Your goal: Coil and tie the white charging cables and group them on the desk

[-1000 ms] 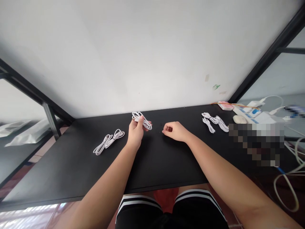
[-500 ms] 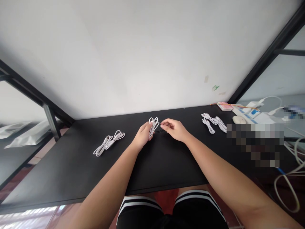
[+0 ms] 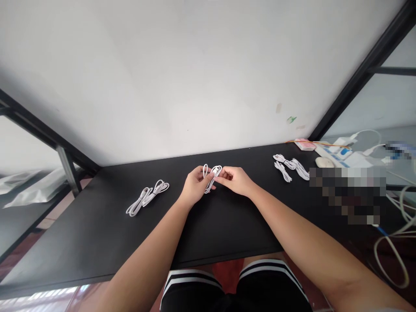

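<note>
A coiled white USB cable point(image 3: 208, 184) is held above the black table, its plug end showing at the top of the coil. My left hand point(image 3: 194, 186) is closed round the coil from the left, thumb on top. From the right, my right hand point(image 3: 236, 180) pinches the coil's edge with thumb and fingertips; part of its grip is hidden. Two more white cable bundles point(image 3: 151, 193) lie to the left, tied round the middle. Further right, several white cable bundles point(image 3: 286, 164) lie together.
The black table point(image 3: 91, 234) meets a white wall point(image 3: 182, 86) at the back. At right are a power strip point(image 3: 328, 152) with plugs, a white mouse point(image 3: 324, 162), a pink-and-white box point(image 3: 304, 144) and a blurred-out patch. Loose cables point(image 3: 398, 264) hang by the right edge. Black metal posts frame both sides.
My right hand has moved left and now touches the coil, where before there was a gap. The coil has turned so that its plug end shows.
</note>
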{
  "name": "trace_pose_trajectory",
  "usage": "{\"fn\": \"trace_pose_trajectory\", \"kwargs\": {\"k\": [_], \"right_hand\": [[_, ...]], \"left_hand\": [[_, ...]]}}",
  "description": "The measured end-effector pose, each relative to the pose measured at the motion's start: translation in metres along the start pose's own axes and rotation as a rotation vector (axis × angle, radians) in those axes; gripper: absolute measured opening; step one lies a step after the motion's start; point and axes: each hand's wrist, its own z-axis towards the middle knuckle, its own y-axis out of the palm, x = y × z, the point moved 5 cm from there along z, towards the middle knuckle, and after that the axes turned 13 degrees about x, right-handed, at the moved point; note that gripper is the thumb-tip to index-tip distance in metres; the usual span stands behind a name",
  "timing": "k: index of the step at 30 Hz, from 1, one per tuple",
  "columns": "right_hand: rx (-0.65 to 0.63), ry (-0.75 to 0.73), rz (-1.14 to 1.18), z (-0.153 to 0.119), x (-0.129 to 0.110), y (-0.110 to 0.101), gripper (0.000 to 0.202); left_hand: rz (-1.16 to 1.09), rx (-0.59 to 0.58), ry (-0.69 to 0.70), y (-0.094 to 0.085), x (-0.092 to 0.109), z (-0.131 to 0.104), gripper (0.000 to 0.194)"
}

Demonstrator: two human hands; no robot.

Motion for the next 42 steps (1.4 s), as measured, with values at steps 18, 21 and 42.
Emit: {"fn": "trace_pose_trajectory", "kwargs": {"k": [18, 21, 42], "right_hand": [[0.029, -0.041, -0.074, 0.0015, -0.0002, -0.002, 0.031], [-0.009, -0.022, -0.035, 0.0016, 0.0014, 0.0006, 0.031], [-0.107, 0.175, 0.34, 0.0035, 0.0014, 0.0042, 0.029]], "left_hand": [[0.003, -0.039, 0.116, 0.0001, 0.0017, -0.0007, 0.045], [0.023, -0.06, 0.141, -0.0004, 0.0033, -0.0014, 0.043], [0.102, -0.112, 0.181, 0.0004, 0.0058, -0.0028, 0.033]]}}
